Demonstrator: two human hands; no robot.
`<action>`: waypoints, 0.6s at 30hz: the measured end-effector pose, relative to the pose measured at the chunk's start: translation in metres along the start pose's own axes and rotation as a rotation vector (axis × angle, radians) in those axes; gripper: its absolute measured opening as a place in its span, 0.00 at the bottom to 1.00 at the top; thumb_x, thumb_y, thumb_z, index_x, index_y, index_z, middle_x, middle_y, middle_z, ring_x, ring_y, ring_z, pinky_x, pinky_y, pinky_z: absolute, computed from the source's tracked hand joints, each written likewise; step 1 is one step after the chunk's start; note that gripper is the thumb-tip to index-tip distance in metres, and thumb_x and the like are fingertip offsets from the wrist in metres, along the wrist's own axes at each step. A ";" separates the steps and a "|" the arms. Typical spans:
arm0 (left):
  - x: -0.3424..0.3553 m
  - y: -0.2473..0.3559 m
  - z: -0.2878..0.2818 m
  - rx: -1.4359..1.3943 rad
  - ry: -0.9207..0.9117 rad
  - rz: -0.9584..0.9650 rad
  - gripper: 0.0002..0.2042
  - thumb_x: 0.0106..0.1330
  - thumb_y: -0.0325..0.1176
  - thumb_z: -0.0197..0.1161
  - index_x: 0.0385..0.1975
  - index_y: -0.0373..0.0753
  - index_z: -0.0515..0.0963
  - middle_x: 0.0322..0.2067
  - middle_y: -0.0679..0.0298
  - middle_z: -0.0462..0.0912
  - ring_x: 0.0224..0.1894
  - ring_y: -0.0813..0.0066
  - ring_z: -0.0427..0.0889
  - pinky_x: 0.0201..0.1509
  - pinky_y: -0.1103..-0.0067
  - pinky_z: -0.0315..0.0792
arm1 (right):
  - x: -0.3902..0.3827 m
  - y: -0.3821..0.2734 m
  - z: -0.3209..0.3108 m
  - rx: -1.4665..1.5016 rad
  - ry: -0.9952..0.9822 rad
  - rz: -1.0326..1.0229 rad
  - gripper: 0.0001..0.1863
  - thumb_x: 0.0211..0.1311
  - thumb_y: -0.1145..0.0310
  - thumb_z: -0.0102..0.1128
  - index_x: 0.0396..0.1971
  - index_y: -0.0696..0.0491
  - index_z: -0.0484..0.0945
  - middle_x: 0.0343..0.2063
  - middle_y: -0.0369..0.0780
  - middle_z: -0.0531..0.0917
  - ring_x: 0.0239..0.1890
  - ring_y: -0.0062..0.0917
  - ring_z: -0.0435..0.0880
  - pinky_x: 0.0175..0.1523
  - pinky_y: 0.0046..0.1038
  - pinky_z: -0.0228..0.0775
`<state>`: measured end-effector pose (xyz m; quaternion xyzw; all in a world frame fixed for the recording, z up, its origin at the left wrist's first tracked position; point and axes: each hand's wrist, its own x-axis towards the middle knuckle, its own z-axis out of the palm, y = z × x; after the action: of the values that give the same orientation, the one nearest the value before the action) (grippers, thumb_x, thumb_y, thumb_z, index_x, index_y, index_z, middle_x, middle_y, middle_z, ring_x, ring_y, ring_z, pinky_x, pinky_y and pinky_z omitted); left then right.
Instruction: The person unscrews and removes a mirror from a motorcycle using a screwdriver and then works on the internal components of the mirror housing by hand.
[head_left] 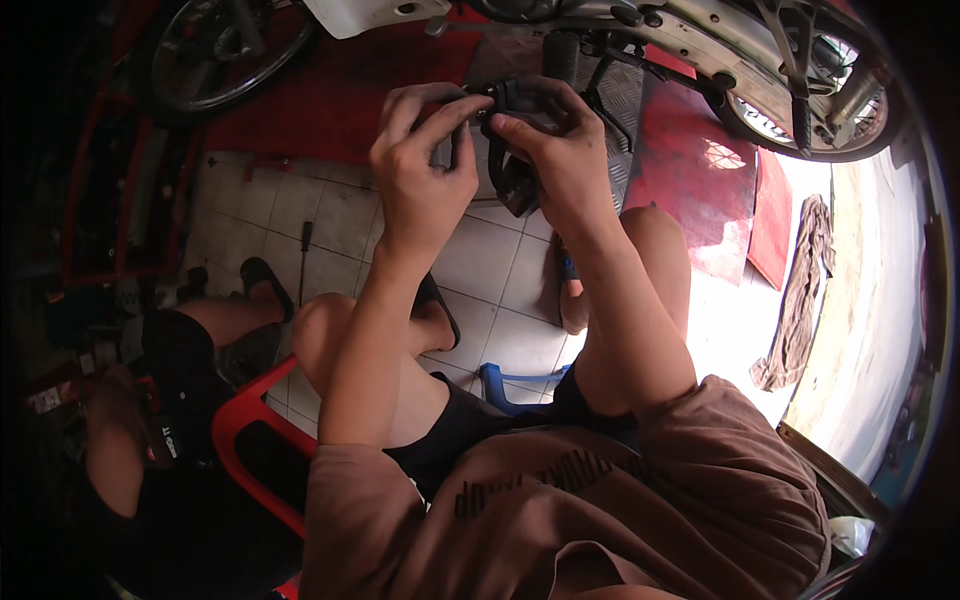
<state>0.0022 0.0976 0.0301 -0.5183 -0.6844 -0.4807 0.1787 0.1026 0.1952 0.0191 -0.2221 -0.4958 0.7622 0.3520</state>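
My right hand (pixel 560 150) grips a black curved part (pixel 512 180), raised in front of me. Its thumb presses near the top of the part, where a small brassy spot shows; the part's exact kind is unclear. On the other side, my left hand (pixel 425 155) has its fingers curled, with thumb and forefinger pinched close together. The forefinger tip meets the part's upper end. Whatever small thing may sit in that pinch is hidden. Beyond both hands stands a motorcycle (pixel 690 50) on a metal plate (pixel 620 110).
Another person (pixel 185 390) sits close at my left by a red plastic chair (pixel 240 420). A long screwdriver (pixel 305 250) lies on the tiled floor (pixel 480 250). A blue stool (pixel 525 385) is beneath me. A brown cloth (pixel 800 290) lies at the right.
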 end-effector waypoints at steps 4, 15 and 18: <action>-0.002 -0.002 0.000 0.032 0.004 -0.040 0.10 0.47 0.21 0.65 0.31 0.36 0.82 0.32 0.60 0.81 0.35 0.64 0.82 0.39 0.74 0.75 | 0.000 -0.001 0.000 0.022 0.010 0.002 0.22 0.47 0.82 0.66 0.46 0.65 0.72 0.37 0.44 0.82 0.37 0.22 0.82 0.45 0.22 0.76; -0.001 -0.001 0.005 0.004 -0.031 -0.018 0.09 0.49 0.20 0.65 0.32 0.34 0.81 0.32 0.59 0.82 0.35 0.63 0.82 0.37 0.75 0.75 | 0.001 -0.002 -0.006 0.002 0.011 -0.025 0.21 0.48 0.82 0.65 0.45 0.66 0.73 0.37 0.45 0.83 0.37 0.24 0.83 0.44 0.22 0.75; -0.005 -0.001 0.009 0.046 -0.046 0.022 0.10 0.48 0.20 0.65 0.33 0.34 0.80 0.32 0.59 0.81 0.34 0.63 0.82 0.37 0.75 0.75 | 0.003 -0.008 -0.010 -0.121 -0.031 -0.066 0.19 0.48 0.81 0.65 0.43 0.65 0.75 0.36 0.44 0.83 0.38 0.23 0.83 0.43 0.22 0.75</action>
<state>0.0056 0.1027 0.0212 -0.5322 -0.6937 -0.4507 0.1801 0.1096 0.2054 0.0225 -0.2146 -0.5534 0.7221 0.3553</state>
